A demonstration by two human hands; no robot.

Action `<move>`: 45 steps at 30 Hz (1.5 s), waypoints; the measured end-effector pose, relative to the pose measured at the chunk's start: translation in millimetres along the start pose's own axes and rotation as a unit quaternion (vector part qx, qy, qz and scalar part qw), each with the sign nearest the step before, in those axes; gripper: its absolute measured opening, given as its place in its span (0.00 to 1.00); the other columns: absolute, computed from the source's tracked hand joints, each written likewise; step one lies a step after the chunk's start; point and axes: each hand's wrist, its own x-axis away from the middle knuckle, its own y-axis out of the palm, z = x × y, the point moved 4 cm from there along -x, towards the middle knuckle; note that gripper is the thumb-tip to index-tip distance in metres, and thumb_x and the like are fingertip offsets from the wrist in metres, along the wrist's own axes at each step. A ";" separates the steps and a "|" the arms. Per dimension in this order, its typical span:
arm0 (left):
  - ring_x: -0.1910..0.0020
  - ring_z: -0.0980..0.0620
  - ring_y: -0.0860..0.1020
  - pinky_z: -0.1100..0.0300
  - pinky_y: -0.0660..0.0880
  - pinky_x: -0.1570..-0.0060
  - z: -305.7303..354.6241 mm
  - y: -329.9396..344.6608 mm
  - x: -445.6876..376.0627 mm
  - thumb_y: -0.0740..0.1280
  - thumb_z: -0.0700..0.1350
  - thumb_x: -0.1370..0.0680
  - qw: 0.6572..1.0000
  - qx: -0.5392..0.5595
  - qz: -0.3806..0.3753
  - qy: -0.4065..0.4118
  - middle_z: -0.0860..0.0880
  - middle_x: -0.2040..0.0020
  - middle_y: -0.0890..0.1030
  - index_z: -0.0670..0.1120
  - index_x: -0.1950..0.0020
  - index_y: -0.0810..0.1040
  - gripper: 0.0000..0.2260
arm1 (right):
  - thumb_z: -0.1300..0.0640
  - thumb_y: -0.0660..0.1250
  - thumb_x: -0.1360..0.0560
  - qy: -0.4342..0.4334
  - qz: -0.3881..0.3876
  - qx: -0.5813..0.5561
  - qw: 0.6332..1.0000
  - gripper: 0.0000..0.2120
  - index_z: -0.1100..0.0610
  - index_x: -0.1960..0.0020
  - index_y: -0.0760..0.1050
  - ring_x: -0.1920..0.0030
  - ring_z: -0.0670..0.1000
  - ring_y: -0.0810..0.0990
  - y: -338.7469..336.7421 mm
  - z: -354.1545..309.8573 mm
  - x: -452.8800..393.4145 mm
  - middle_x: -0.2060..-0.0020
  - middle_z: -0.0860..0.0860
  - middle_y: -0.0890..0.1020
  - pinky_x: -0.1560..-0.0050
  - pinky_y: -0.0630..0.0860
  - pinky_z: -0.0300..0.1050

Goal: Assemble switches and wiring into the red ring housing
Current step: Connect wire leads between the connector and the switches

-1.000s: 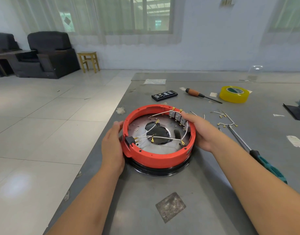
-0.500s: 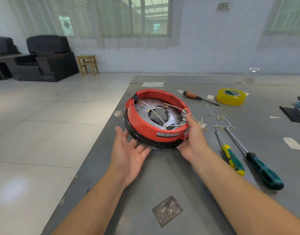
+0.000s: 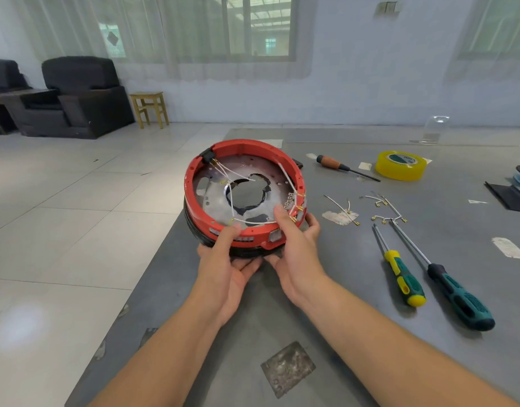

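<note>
Head view: you hold the red ring housing [image 3: 243, 198] tilted up off the bench [image 3: 341, 333], its open face toward you, likely so the wiring [image 3: 254, 221] inside can be inspected. Your left hand [image 3: 228, 268] cups the near rim from below, thumb over the edge. Your right hand [image 3: 297, 245] grips the rim beside the switches [image 3: 292, 202], thumb inside. Spare wire leads [image 3: 382, 210] and two green-handled screwdrivers [image 3: 429, 283] lie near, to the right, within reach.
</note>
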 end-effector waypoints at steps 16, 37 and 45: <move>0.38 0.35 0.82 0.41 0.80 0.36 32.9 -20.1 -6.9 0.70 0.41 0.18 0.988 -0.073 -0.067 0.118 0.42 0.33 0.83 0.57 0.20 0.67 0.28 | 0.54 0.73 0.22 0.030 -0.096 0.147 0.984 0.21 0.59 0.34 0.70 0.52 0.57 0.88 -33.5 -32.1 -10.0 0.52 0.56 0.87 0.53 0.84 0.48; 0.47 0.38 0.87 0.49 0.85 0.47 2.2 -15.5 -10.8 0.71 0.31 0.22 0.999 -0.010 -0.010 0.039 0.34 0.45 0.86 0.43 0.28 0.67 0.26 | 0.45 0.68 0.25 -0.458 0.022 0.536 0.709 0.24 0.49 0.31 0.72 0.22 0.50 0.62 -25.8 -59.3 13.7 0.24 0.48 0.64 0.24 0.57 0.48; 0.48 0.38 0.87 0.52 0.84 0.51 3.9 -13.5 -8.0 0.71 0.31 0.22 0.999 -0.016 -0.023 0.029 0.34 0.46 0.86 0.43 0.28 0.67 0.26 | 0.45 0.73 0.26 -0.479 -0.171 0.623 0.594 0.08 0.46 0.50 0.83 0.42 0.44 0.79 -11.5 -36.3 20.6 0.45 0.40 0.81 0.36 0.65 0.54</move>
